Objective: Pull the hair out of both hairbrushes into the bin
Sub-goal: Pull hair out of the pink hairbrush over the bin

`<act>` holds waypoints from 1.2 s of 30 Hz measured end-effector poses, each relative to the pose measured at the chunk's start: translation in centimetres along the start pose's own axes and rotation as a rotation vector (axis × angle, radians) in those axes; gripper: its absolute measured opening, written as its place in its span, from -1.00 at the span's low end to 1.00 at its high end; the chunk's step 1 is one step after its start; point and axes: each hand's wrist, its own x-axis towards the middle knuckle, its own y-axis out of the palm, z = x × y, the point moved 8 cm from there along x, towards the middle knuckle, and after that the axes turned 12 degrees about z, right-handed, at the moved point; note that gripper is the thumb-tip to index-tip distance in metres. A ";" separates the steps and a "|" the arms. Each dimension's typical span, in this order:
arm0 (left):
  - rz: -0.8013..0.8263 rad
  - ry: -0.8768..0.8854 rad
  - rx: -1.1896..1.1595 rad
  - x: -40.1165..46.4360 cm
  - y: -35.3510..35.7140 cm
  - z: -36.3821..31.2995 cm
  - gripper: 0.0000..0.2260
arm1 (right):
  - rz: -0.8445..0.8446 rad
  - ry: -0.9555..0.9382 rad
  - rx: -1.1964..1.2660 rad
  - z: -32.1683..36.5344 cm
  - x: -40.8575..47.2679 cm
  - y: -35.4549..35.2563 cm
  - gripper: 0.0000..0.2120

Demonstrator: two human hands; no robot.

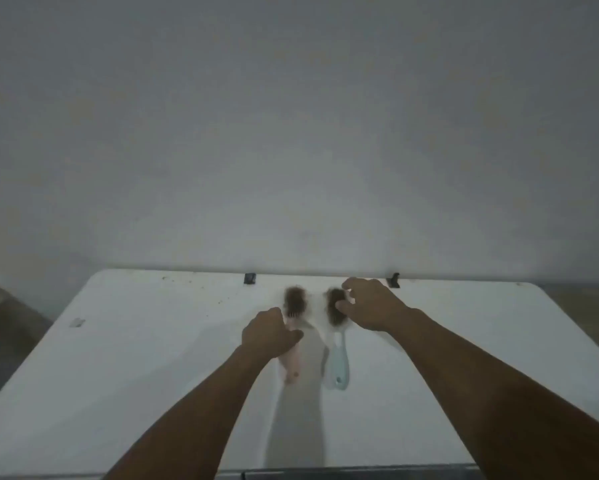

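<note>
Two hair-clogged brushes on the tabletop, and we have a hand at each.

Nearest us, the white tabletop (118, 393) carries both brushes side by side, handles toward us and heads toward the far wall, long axes roughly parallel. Our left hand (268, 334) has its grip closed around the neck of the pink hairbrush (291, 370), just below the head. Our right hand (370, 304) hovers over the head of the pale blue hairbrush (338, 362), fingers curled but parted, holding nothing we can make out; whether they touch the hair is blurred. Each head is matted with a brown hair clump (295, 296), thick and fuzzy. The blue brush's clump lies directly under the right fingertips, so we judge that pull comes first. No bin is in view.
</note>
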 end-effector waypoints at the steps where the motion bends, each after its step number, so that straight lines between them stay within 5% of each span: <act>1: 0.014 -0.009 -0.006 0.0 0.4 0.1 -0.50 | 0.013 -0.001 -0.009 0.1 0.4 0.6 -0.69; 7: 0.029 -0.069 -0.010 0.2 3.0 0.5 -0.49 | 0.052 -0.023 0.040 0.0 2.9 3.6 -0.79; 13: -0.061 -0.057 -0.043 0.5 4.0 0.7 -0.63 | 0.076 -0.019 0.088 0.6 5.7 5.3 -0.61; 20: -0.093 -0.029 -0.066 1.5 4.3 1.3 -0.77 | 0.051 0.005 0.101 2.0 8.3 6.0 -0.65; 26: -0.067 -0.003 -0.164 1.6 4.4 1.8 -0.85 | 0.066 0.081 0.257 1.8 9.6 7.8 -0.51; 36: -0.084 0.114 -0.337 -0.4 2.9 2.4 -0.78 | -0.069 0.262 0.842 0.1 7.5 7.8 -0.71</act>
